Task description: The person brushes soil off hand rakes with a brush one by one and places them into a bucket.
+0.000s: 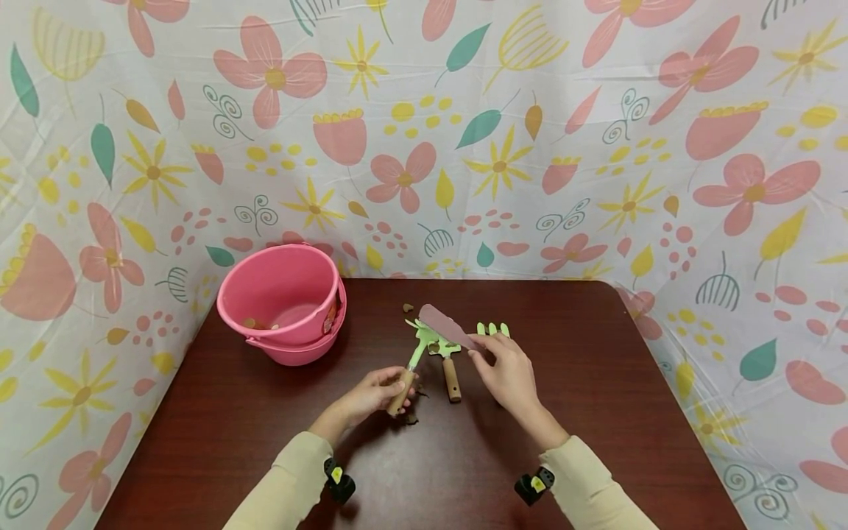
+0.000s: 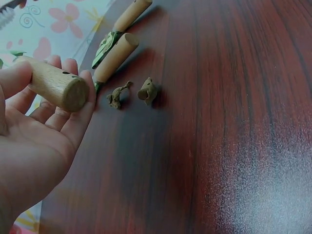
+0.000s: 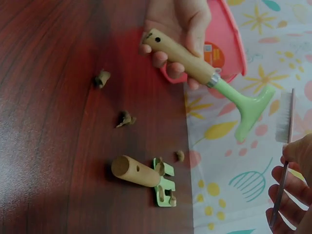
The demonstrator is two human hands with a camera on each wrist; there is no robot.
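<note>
My left hand [image 1: 377, 391] grips the wooden handle of a small green garden hand tool [image 3: 251, 109], whose green head spreads like a T and points up and away. In my right hand [image 1: 509, 372] is a brush [image 1: 442, 324] with a pinkish back, pinched between thumb and fingers; its pale bristles show in the right wrist view, turned toward the green head. Below the two hands a green hand rake [image 1: 452, 379] with a wooden handle lies on the table, brown bits on its head. Another green-pronged tool [image 1: 493, 329] lies partly hidden behind the right hand.
Pink stacked buckets [image 1: 278, 294] stand at the table's back left, with a few brown bits inside. Dry brown crumpled pieces [image 2: 147, 91] lie on the dark wooden table [image 1: 563, 316] near the left hand. A flowered cloth [image 1: 424, 147] hangs behind and at both sides.
</note>
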